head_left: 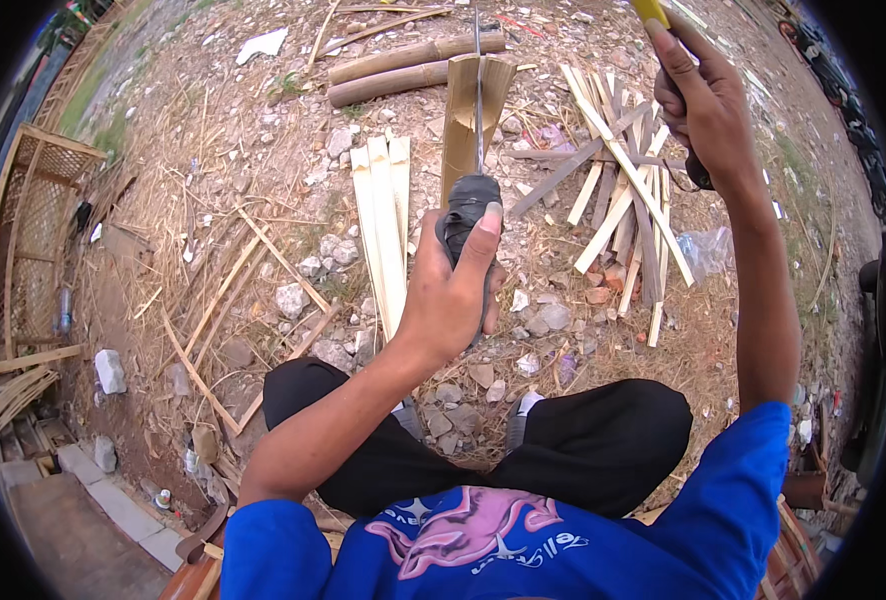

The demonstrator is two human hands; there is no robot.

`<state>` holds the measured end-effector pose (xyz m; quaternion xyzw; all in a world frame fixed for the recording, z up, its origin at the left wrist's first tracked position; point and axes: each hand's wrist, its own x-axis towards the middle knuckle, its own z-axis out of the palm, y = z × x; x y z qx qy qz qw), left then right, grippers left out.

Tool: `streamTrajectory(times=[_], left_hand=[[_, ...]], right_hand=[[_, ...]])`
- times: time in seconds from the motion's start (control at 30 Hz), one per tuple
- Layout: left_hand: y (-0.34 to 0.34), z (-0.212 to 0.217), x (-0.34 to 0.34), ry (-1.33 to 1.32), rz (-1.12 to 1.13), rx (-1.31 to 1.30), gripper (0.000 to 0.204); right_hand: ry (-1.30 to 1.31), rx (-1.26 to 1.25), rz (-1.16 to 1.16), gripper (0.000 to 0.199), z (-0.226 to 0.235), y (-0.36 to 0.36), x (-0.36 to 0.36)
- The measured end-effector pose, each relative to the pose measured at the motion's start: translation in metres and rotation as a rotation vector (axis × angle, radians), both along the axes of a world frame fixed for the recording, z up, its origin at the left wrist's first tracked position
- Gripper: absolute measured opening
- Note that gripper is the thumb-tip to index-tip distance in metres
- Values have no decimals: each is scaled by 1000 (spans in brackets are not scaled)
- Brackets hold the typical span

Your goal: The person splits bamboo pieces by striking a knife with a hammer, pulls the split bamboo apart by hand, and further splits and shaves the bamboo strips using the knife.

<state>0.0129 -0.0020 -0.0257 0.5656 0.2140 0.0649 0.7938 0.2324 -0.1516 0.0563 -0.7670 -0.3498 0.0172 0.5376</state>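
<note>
Closed around a handle wrapped in black tape, my left hand [453,285] holds a large knife [480,120] in front of me. Its long blade points away and shows nearly edge-on. That blade lies along a split bamboo piece [460,135], touching or just over its end; I cannot tell how deep it sits. Raised at the upper right, my right hand [703,110] grips a yellow-and-black-handled tool [651,10], whose far end is outside the picture. The black butt of this handle shows below the palm.
Pale bamboo strips [383,220] lie left of the split piece. A crossed pile of bamboo slats [628,200] is to the right. Two bamboo poles [403,75] rest farther off. Stones and thin sticks [223,290] litter the ground. A woven frame [38,230] leans at far left.
</note>
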Motion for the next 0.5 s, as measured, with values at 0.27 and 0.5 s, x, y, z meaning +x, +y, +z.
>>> streamTrajectory(times=[0.27, 0.5], left_hand=[[-1, 0, 0, 22, 14, -51, 38], [-4, -2, -2, 20, 20, -34, 40]], right_hand=[[-30, -442, -116, 51, -62, -7, -3], [-125, -436, -94, 50, -61, 1, -15]])
